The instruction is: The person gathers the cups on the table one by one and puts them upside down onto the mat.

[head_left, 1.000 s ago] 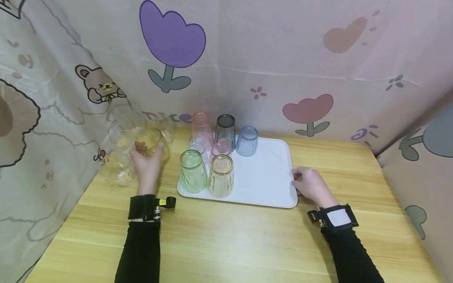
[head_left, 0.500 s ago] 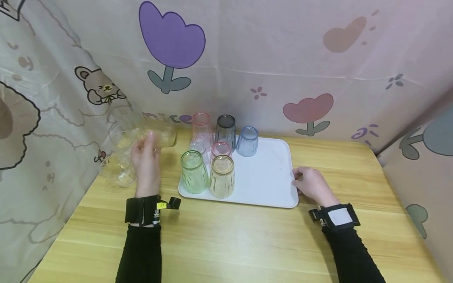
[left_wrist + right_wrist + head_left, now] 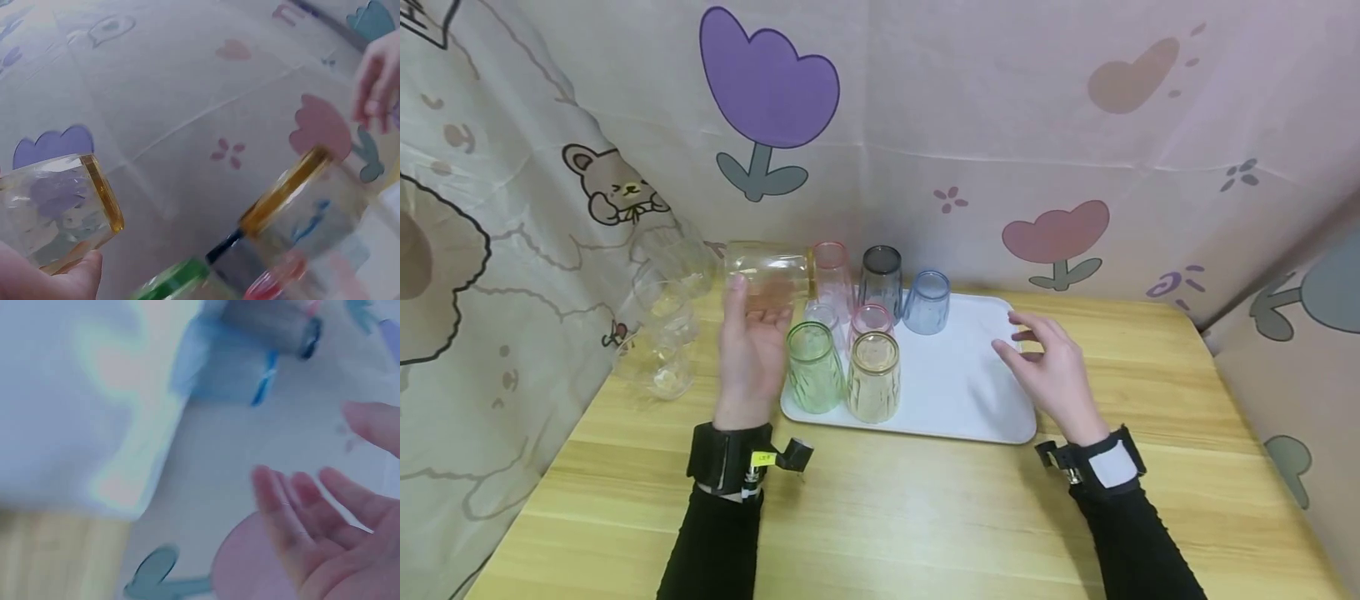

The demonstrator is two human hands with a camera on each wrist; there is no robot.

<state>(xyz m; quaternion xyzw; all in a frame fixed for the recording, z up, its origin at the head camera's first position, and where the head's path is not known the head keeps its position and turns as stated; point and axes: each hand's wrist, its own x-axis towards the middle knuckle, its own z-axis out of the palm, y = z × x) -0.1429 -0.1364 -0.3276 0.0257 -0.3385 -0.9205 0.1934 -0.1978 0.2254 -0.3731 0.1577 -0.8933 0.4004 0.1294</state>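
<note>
Left: the left hand [image 3: 752, 362] grips the yellow glass [image 3: 767, 265] beyond its palm, long axis lying sideways, amber-banded end toward the white tray [image 3: 958, 375]. Right: the right hand [image 3: 1048, 362] (the farther from the glass), fingers parted and holding nothing, hovers at the tray's right edge. Versus half a second earlier, the glass sits farther right; the right hand has left the edge.

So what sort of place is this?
Probably a cloth-lined work nook indoors, though I can't tell which room. A cartoon-print cloth hangs behind a wood-grain table, and coloured glasses stand on a white tray.
</note>
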